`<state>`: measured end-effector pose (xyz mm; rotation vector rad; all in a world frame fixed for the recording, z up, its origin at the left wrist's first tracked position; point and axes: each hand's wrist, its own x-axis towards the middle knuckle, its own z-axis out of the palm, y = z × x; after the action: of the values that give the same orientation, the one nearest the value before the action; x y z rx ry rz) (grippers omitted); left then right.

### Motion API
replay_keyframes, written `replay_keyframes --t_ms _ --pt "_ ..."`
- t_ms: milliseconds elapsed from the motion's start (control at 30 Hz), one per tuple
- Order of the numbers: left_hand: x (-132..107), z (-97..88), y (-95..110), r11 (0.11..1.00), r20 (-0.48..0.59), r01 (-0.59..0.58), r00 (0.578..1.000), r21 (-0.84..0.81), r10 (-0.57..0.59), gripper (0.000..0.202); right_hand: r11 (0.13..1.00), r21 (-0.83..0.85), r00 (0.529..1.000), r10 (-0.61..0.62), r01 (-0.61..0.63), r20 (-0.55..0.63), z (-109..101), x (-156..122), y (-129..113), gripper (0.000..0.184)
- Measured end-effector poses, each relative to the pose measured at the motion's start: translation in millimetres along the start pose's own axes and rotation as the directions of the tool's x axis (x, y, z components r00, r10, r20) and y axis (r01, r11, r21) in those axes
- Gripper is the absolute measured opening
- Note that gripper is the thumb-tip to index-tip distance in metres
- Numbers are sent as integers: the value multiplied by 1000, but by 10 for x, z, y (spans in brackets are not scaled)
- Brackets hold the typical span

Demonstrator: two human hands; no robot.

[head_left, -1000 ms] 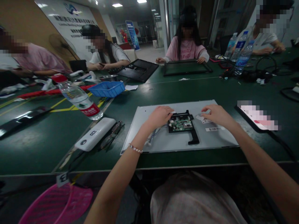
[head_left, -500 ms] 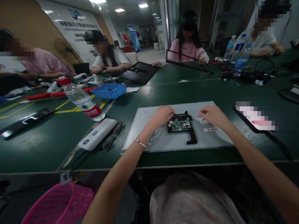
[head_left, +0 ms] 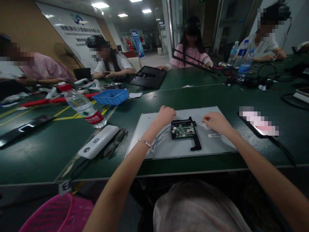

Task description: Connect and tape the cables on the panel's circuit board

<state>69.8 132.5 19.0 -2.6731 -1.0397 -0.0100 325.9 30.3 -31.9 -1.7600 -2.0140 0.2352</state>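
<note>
A pale grey flat panel [head_left: 159, 149] lies on the table before me. On it sits a black plastic bracket [head_left: 196, 141] holding a green circuit board [head_left: 183, 130], with thin cables [head_left: 162, 135] running off to the left. My left hand [head_left: 166, 116], curled closed, is at the panel's far edge, just beyond the bracket's upper left corner; its fingertips are hidden. On the right, my right hand [head_left: 216, 122] is closed in a pinch beside a white label [head_left: 204, 125] on the panel. Whether the fingers grip the label is too small to tell.
Left of the panel are glasses [head_left: 115, 143], a white power bank [head_left: 99, 141], a tilted water bottle [head_left: 83, 106] and a blue tray [head_left: 111, 97]. A phone [head_left: 259, 122] with a cable lies right. Co-workers sit across the table, one holding a black frame [head_left: 193, 61].
My left hand has shifted slightly away from the bracket's corner toward the panel's far edge. My right hand stays near the label. The co-worker's black frame has tilted, and the view has shifted a little.
</note>
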Motion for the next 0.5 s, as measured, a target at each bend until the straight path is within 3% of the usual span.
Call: replay_keyframes --t_ms 200,333,400,500 --pt "-102 -52 -60 997 57 60 997 -56 -57 29 1000 5 1000 -10 10 -1 -8 -7 -2 22" --pt "-250 -102 -149 982 27 85 996 -166 -81 36 998 57 1000 -9 10 -13 -23 -7 32 21" --pt "-334 -89 -191 960 6 47 999 -275 -47 44 996 87 1000 -22 22 -6 -26 -8 45 23" --pt "-450 -49 -232 893 24 -74 995 -443 94 63 989 140 997 -50 42 52 -14 -16 50 28"
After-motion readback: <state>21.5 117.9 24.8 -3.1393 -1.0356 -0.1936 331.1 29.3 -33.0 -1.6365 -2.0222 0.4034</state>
